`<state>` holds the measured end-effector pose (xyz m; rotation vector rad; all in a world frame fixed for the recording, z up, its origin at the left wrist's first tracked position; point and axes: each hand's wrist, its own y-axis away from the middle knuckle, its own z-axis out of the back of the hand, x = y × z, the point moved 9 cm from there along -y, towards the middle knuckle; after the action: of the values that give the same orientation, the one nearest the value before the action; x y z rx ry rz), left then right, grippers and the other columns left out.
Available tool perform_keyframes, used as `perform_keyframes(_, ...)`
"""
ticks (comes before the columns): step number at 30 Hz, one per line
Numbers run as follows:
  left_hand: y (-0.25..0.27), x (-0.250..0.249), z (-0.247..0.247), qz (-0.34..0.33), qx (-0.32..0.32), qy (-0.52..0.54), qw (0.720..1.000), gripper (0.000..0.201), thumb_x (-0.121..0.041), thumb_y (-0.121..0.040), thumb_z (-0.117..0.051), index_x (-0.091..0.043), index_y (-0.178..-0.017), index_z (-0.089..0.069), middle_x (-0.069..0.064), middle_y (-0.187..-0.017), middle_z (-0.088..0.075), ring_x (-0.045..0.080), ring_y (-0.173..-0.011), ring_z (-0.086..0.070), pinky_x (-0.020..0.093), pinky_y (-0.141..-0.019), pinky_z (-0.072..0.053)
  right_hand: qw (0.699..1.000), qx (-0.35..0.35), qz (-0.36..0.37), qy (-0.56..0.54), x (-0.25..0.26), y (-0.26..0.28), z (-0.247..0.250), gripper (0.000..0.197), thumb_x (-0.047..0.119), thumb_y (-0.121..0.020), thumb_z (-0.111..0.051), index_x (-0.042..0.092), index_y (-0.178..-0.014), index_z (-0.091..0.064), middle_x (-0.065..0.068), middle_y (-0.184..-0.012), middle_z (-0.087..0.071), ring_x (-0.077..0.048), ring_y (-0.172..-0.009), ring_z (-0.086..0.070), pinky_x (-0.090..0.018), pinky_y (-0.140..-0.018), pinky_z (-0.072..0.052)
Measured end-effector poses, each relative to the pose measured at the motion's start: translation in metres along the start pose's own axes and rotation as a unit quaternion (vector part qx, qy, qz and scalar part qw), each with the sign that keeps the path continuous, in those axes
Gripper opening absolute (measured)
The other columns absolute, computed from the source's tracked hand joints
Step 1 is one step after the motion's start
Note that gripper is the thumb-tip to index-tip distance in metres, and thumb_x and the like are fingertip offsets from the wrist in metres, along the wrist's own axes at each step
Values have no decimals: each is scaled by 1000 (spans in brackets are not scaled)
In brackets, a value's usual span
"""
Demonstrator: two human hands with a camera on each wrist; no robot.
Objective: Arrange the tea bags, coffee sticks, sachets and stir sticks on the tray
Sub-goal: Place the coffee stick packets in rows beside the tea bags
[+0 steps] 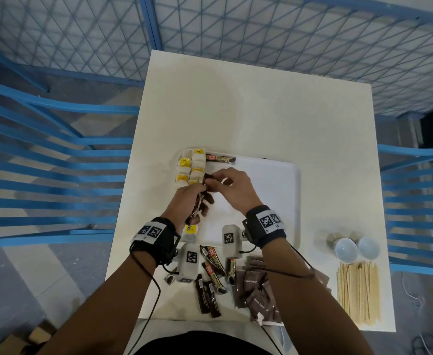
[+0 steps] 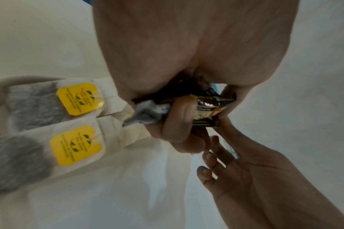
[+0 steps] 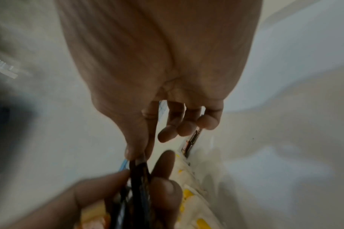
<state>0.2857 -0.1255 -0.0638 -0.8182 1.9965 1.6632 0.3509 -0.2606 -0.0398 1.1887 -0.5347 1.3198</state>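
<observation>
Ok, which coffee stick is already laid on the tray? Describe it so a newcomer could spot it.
Start at the white tray in the middle of the table. Along its far edge, just right of the block of yellow-tagged tea bags, lies one dark coffee stick with a red end. It alone lies flat on the tray; the other sticks are on the table or in the hands.

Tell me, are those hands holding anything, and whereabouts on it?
Yes. The left hand grips a small bunch of coffee sticks around their middle. The right hand pinches the top end of one stick between thumb and forefinger.
</observation>
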Motion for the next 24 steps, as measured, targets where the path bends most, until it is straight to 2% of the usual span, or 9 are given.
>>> perform_keyframes(2,2,2,-2,4,9,25,1000,36,-33,-104,-51,-3,-110,-71,7,-82,-65,20,-56,-52,21,-40,-21,997,-25,-19,-68,-4,2,9,11,26,-90,-75,16,-95,-75,0,-88,-70,-8,-73,-59,-17,-69,-44)
perform_keyframes(4,5,1,0,-5,0,56,998,38,-37,-102,-59,-2,-111,-72,4,-80,-64,18,-55,-52,21,-39,-24,991,-21,-37,-130,-7,6,12,13,18,-94,-70,7,-100,-73,-3,-82,-66,-12,-62,-52,-21,-61,-44)
perform_keyframes(7,6,-1,4,-34,-28,81,996,29,-30,-100,-66,-2,-106,-73,4,-79,-61,18,-53,-51,20,-38,-27,980,-1,-48,-192,-9,14,12,13,11,-97,-65,2,-105,-70,-8,-78,-67,-21,-58,-52,-29,-58,-44)
perform_keyframes(10,7,-1,6,-52,-42,60,996,15,-24,-97,-71,-9,-94,-71,10,-83,-58,18,-50,-49,20,-37,-25,972,-3,-59,-227,-9,20,13,20,18,-96,-68,-1,-105,-71,-12,-82,-71,-25,-65,-60,-33,-61,-49)
perform_keyframes(12,8,0,6,-63,-39,52,996,11,-23,-96,-72,-13,-101,-74,11,-85,-59,19,-50,-49,20,-37,-25,972,-5,-49,-229,-8,21,14,20,14,-94,-70,-1,-107,-71,-15,-86,-73,-27,-71,-64,-34,-65,-51)
perform_keyframes(14,11,2,7,-75,-34,44,996,17,-23,-97,-71,-17,-112,-75,8,-84,-60,19,-51,-50,21,-38,-26,971,-7,-43,-235,-9,22,15,21,7,-94,-68,-1,-114,-70,-17,-91,-73,-26,-77,-67,-34,-69,-54)
perform_keyframes(16,12,4,8,-85,-33,48,995,20,-22,-99,-68,-18,-117,-76,7,-83,-62,18,-52,-50,21,-37,-26,971,-8,-40,-238,-10,23,16,25,1,-95,-64,0,-119,-69,-15,-93,-73,-26,-80,-68,-34,-72,-55)
perform_keyframes(20,13,6,13,-90,-61,52,993,13,-18,-99,-67,-18,-109,-76,8,-84,-69,20,-54,-49,21,-39,-28,967,-19,-39,-253,-12,25,13,27,4,-94,-67,2,-120,-69,-17,-96,-74,-26,-78,-69,-35,-74,-57)
perform_keyframes(24,17,3,12,-102,-72,42,991,14,-19,-99,-68,-16,-110,-75,9,-86,-72,19,-54,-49,22,-40,-29,958,-12,-58,-279,-16,28,6,26,8,-91,-72,2,-117,-70,-15,-95,-75,-25,-82,-69,-36,-74,-56)
